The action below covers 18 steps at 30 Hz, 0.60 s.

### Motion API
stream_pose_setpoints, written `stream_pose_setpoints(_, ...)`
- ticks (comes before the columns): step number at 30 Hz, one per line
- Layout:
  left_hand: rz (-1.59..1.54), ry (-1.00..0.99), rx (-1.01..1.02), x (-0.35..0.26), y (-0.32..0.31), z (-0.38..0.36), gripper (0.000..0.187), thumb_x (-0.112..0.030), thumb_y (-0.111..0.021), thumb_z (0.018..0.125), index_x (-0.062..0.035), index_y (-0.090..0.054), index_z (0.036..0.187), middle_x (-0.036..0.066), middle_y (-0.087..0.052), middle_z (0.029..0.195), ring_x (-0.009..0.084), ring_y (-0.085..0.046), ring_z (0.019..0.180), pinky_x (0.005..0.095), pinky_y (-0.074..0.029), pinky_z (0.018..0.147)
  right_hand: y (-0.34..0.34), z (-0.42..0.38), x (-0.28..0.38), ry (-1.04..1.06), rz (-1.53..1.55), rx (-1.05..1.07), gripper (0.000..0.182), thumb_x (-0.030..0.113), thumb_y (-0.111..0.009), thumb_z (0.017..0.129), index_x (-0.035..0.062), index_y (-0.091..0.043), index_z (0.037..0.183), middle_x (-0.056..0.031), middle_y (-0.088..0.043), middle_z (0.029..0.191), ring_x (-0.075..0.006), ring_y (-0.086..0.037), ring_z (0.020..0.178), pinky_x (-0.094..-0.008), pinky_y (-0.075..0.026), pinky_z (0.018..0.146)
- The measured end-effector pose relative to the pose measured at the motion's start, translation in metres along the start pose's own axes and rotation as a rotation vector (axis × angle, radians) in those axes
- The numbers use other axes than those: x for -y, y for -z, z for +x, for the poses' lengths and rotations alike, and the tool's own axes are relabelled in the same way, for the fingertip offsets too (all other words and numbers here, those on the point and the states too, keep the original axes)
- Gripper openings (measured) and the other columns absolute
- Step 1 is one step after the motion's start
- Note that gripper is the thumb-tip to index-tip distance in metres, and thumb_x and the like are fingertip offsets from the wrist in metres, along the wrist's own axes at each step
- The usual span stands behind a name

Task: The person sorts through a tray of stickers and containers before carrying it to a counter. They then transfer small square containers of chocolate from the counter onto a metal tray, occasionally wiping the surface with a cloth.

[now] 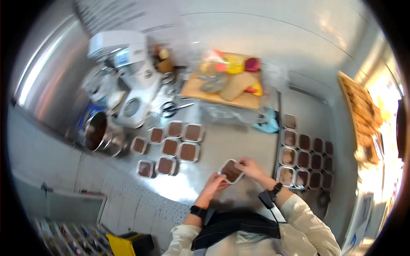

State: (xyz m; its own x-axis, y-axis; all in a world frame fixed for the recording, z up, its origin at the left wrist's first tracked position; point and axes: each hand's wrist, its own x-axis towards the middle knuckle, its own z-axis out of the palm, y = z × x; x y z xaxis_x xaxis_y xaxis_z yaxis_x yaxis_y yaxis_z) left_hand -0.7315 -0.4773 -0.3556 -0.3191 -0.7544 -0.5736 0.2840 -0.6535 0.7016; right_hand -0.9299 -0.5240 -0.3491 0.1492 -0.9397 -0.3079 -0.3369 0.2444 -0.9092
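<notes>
Between my two hands is a small square tub (232, 172) with a pale rim and a flat brown, chocolate-coloured filling, close over the steel worktop (250, 143). My left hand (215, 187) grips its left side, thumb at the rim and fingers beneath. At the upper right corner, my right hand (250, 167) pinches the rim. To the left stand several similar brown-filled tubs (188, 151) in loose rows. More tubs (303, 159) sit in tight rows on the right, some with a paler top.
A white stand mixer (141, 81) stands at the back left, with a metal bowl of brown mix (95, 130) near it. Black-handled scissors (169, 109) lie behind the tubs. A wooden board (194, 87) holds bags and packets. A light blue cloth (269, 121) lies beside it.
</notes>
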Motion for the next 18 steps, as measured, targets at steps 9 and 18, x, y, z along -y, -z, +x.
stream_pose_setpoints(9, -0.070, -0.083, 0.166, -0.035, -0.039, -0.013, 0.012, -0.017, -0.048, 0.091, -0.0079, -0.049, 0.097, 0.011, -0.059, 0.091, 0.0236, -0.061, 0.087, 0.0341, -0.050, 0.080, 0.124, -0.024, 0.023, -0.045, 0.589, -0.165, 0.023, 0.030, -0.061, 0.082, 0.0103, -0.055, 0.092, 0.0002, -0.056, 0.083, -0.0105, -0.054, 0.073, -0.0260, -0.045, 0.057)
stream_pose_setpoints(18, 0.051, -0.062, -0.249, 0.019, 0.021, -0.030, 0.013, -0.012, -0.046, 0.087, -0.0041, -0.050, 0.096, 0.012, -0.059, 0.085, 0.0228, -0.061, 0.078, 0.0331, -0.053, 0.070, 0.340, 0.019, -0.053, -0.058, 0.563, -0.609, 0.029, 0.028, -0.053, 0.087, 0.0041, -0.053, 0.103, -0.0053, -0.056, 0.094, -0.0182, -0.055, 0.085, -0.0354, -0.044, 0.072)
